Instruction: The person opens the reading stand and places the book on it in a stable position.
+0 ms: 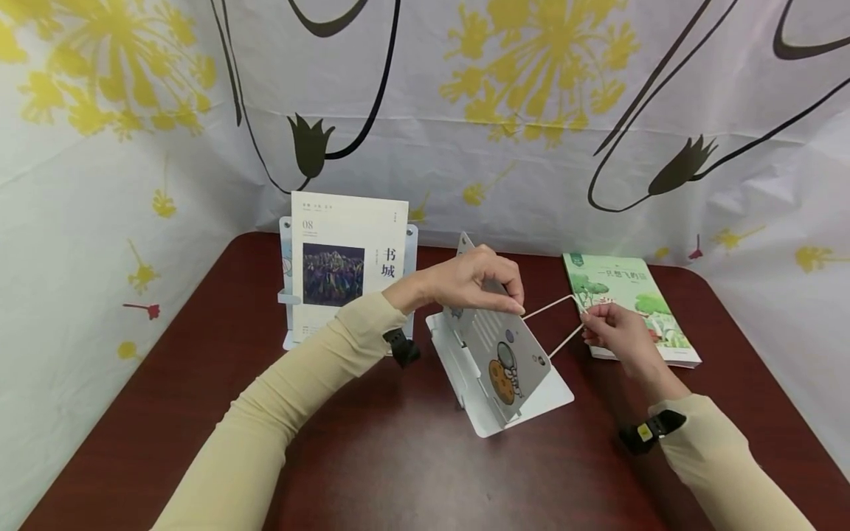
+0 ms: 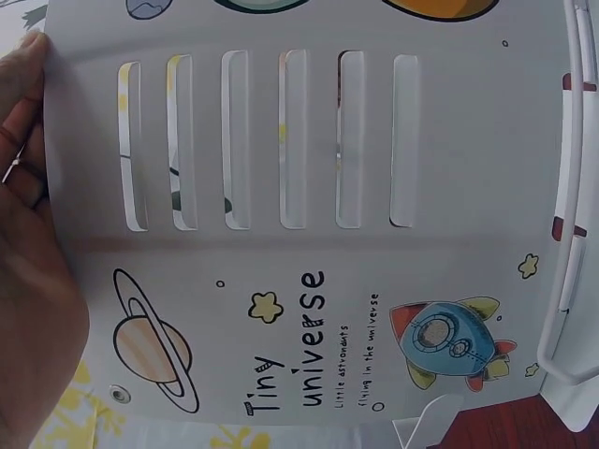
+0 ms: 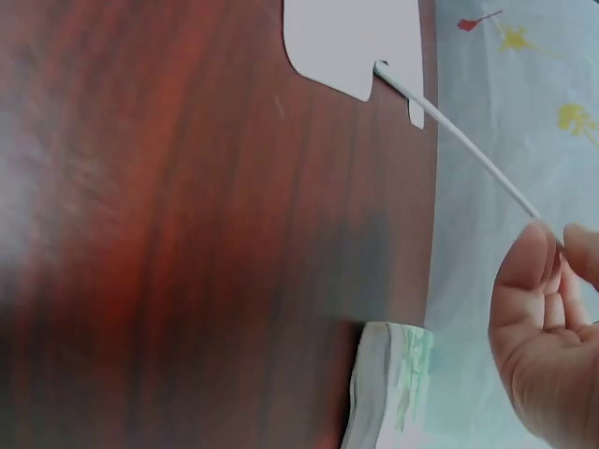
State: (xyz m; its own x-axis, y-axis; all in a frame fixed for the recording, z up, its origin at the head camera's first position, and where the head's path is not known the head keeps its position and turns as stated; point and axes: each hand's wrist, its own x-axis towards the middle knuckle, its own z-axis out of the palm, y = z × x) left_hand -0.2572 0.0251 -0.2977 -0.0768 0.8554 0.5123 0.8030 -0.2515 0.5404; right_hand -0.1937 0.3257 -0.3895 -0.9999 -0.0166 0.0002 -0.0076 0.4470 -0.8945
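A white metal book stand (image 1: 490, 335) with cartoon space drawings stands tilted on the table, its flat base plate (image 1: 553, 394) beneath. At the panel's upper edge, my left hand (image 1: 474, 280) grips the stand. The left wrist view shows the slotted panel (image 2: 309, 253) close up, with a planet, a rocket and "Tiny universe" printed on it. Behind the panel a thin white wire support (image 3: 468, 145) sticks out to the right. My right hand (image 1: 619, 335) pinches the wire's outer end between thumb and fingers, above the green-covered book (image 1: 647, 284).
On the left, another stand (image 1: 287, 247) holds a white book (image 1: 345, 221) upright. The green book lies flat at the back right of the dark red table (image 1: 425, 472). A patterned cloth (image 1: 412, 88) hangs behind and along both sides.
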